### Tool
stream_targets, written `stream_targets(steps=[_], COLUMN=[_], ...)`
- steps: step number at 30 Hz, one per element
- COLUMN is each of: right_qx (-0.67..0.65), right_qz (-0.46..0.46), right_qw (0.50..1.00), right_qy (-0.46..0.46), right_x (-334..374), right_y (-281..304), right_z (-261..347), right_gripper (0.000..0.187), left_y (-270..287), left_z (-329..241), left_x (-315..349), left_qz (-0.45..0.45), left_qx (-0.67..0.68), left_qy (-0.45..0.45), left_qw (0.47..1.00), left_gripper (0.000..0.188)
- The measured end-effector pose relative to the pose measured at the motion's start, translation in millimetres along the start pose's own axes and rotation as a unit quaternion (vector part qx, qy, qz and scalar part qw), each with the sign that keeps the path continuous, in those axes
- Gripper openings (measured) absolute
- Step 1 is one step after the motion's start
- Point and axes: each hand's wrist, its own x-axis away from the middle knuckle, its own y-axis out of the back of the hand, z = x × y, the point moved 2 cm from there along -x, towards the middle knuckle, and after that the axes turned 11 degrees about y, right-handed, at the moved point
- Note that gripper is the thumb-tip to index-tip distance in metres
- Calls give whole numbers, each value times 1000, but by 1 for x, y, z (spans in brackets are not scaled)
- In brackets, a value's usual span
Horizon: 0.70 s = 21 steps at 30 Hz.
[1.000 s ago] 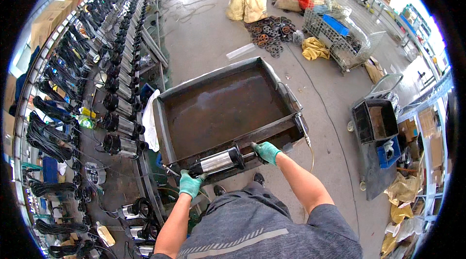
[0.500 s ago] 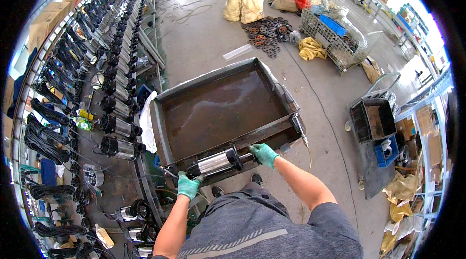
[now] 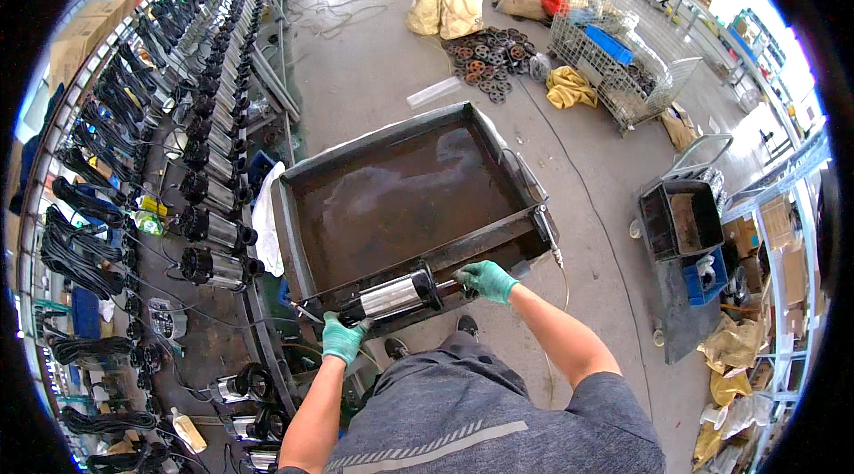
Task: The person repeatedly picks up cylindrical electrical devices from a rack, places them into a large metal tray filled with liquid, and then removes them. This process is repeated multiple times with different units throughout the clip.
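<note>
A silver cylindrical motor (image 3: pixel 391 298) with black ends lies on its side at the near edge of a metal tank (image 3: pixel 286 229), which holds dark brown liquid. My left hand (image 3: pixel 342 336), in a green glove, grips the motor's black left end; part of the fingers is hidden behind it. On the other side my right hand (image 3: pixel 487 280), gloved alike, is closed round the short metal shaft (image 3: pixel 447 287) sticking out beyond the black flange. An air gun (image 3: pixel 544 225) with a hose hangs at the tank's right corner.
Rows of similar motors (image 3: pixel 212 227) and coiled black cables (image 3: pixel 76 252) line the bench on the left. A cart (image 3: pixel 680 332) with black and blue bins stands at right. Beyond the tank are black rings (image 3: pixel 489 56), sacks (image 3: pixel 461 3) and a wire cage (image 3: pixel 596 65). A cable crosses the floor.
The motor and both hands stay almost in place, my right hand's fingers having shifted slightly on the shaft. Pale reflections on the liquid have changed shape.
</note>
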Motion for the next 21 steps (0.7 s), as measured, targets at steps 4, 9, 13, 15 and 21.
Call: stream_targets(steps=[4, 9, 13, 15, 21], right_qx=[-20, 444, 457, 442, 199], right_qz=[-48, -48, -25, -18, 29], right_qw=[997, 858, 849, 848, 964], right_qy=[-56, 251, 262, 293, 173], right_x=[-5, 28, 14, 7, -16], right_y=[-7, -7, -1, 5, 15], right_z=[9, 23, 1, -7, -32], right_gripper=[46, 61, 68, 63, 50], left_y=[5, 7, 3, 5, 3], left_z=[-15, -18, -6, -15, -14], left_x=[11, 13, 9, 15, 12], left_qz=[-10, -20, -12, -26, -35], left_qx=[-8, -5, 5, -13, -9], left_qy=[16, -2, 9, 13, 8], left_qw=[1000, 1000, 1000, 1000, 999], left_gripper=[77, 77, 78, 78, 75])
